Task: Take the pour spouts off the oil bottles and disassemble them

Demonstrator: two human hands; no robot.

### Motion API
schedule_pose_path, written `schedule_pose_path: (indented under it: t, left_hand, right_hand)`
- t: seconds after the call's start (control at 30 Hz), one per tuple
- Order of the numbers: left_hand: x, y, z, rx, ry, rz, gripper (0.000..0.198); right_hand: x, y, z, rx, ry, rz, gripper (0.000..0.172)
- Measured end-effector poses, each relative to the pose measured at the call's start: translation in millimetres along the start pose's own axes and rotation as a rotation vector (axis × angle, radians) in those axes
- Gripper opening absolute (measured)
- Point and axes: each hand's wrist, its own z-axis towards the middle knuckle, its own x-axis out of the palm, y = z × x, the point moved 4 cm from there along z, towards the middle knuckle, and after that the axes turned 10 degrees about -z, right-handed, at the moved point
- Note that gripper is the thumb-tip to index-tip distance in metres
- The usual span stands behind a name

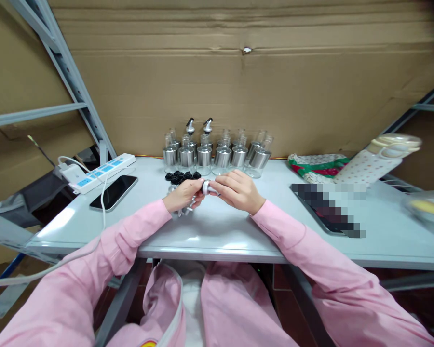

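Between my two hands is a silver pour spout [206, 187] with a dark base. My left hand [184, 195] pinches its dark end, and my right hand [239, 189] has its fingers closed around the silver end. Under and beside my left hand lie more silver spout pieces [185, 210], partly covered by it. Just behind that hand sits a cluster of black stoppers [180, 177]. Farther back stand several glass bottles with steel sleeves [204, 156]. Silver spouts with black tips [190, 126] top two of the bottles.
On the left are a power strip [103, 172], a phone [115, 192] and a white cable [103, 207]. At right lie a dark tablet-like device [321, 209], a patterned cloth [316, 166], a dotted white bottle [369, 164] and a blurred bowl [432, 209]. Cardboard [238, 86] rises behind the table.
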Motion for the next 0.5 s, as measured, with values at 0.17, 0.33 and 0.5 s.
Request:
schedule_pose_path:
  t: [0.17, 0.33, 0.5]
  left_hand:
    - [5.2, 4.9, 1.6, -0.018, 0.026, -0.226, 0.055]
    - [11.8, 4.3, -1.8, 0.012, -0.012, -0.347, 0.049]
    - [12.1, 3.0, -3.2, 0.032, -0.048, -0.317, 0.049]
  right_hand:
    - [-8.1, 2.2, 6.0, 0.022, -0.100, -0.183, 0.018]
    - [-12.8, 1.4, 9.0, 0.060, -0.131, -0.234, 0.024]
    - [-11.3, -4.3, 10.2, 0.111, -0.051, -0.185, 0.035]
